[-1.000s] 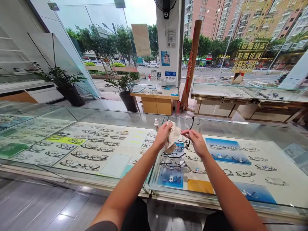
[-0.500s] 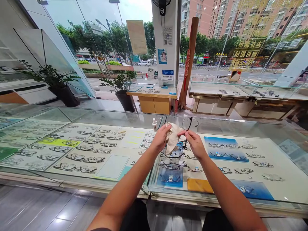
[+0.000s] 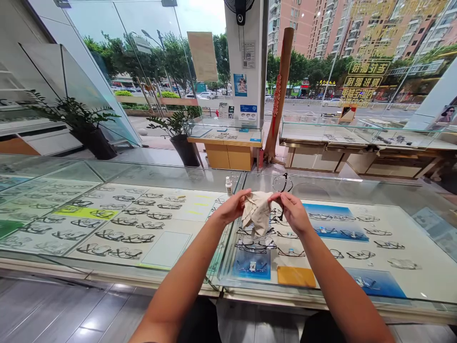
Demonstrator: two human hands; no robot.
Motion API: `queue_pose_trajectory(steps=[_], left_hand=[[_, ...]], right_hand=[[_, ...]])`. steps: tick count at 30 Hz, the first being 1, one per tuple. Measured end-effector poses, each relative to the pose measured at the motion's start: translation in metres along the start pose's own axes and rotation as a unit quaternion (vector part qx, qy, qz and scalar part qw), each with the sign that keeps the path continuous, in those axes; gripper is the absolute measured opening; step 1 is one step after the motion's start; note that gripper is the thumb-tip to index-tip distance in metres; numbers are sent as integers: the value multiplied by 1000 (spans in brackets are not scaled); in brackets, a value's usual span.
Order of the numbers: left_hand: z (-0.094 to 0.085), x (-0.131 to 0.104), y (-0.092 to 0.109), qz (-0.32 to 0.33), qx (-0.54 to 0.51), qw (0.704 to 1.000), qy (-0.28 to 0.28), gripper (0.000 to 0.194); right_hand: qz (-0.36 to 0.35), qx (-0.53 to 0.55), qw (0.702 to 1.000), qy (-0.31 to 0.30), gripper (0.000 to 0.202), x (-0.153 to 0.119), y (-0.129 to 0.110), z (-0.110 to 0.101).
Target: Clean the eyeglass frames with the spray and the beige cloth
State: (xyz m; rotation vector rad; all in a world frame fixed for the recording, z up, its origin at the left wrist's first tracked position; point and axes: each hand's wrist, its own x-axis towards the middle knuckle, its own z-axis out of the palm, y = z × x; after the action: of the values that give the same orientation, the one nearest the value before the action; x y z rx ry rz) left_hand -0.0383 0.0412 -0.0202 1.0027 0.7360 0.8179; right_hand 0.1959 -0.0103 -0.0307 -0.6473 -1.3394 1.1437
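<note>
A beige cloth [image 3: 256, 215] hangs over the counter, its left edge pinched by my left hand [image 3: 231, 208]. At the cloth's right edge, my right hand [image 3: 294, 213] has its fingers closed on a dark-framed pair of eyeglasses [image 3: 285, 179]. The lens part stands above the fingers, and a dark temple arm points down below them. My right fingertips also touch the cloth's upper right corner. Just left of the cloth, a small white bottle [image 3: 229, 186] stands upright on the glass counter.
Glass display counters [image 3: 200, 176] hold rows of eyeglasses beneath their tops. An orange-yellow cloth [image 3: 296, 276] lies near the front edge on the right. Beyond are a small display cabinet [image 3: 228, 155], potted plants [image 3: 185, 147] and a wooden post [image 3: 282, 90].
The cloth has spread out and now hangs flatter between my hands. My left hand has moved slightly left and down; the eyeglasses have shifted a little right and turned.
</note>
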Motion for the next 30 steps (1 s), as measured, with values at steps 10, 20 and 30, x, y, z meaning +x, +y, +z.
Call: queue_pose_trajectory(steps=[10, 20, 30], left_hand=[[7, -9, 1, -33, 134, 980, -142, 42], [15, -17, 6, -24, 99, 987, -127, 45], [18, -17, 5, -6, 81, 990, -112, 42]], right_hand=[[25, -84, 992, -86, 44, -4, -6, 0], [20, -89, 991, -95, 42, -4, -8, 0], [26, -89, 993, -67, 42, -4, -5, -3]])
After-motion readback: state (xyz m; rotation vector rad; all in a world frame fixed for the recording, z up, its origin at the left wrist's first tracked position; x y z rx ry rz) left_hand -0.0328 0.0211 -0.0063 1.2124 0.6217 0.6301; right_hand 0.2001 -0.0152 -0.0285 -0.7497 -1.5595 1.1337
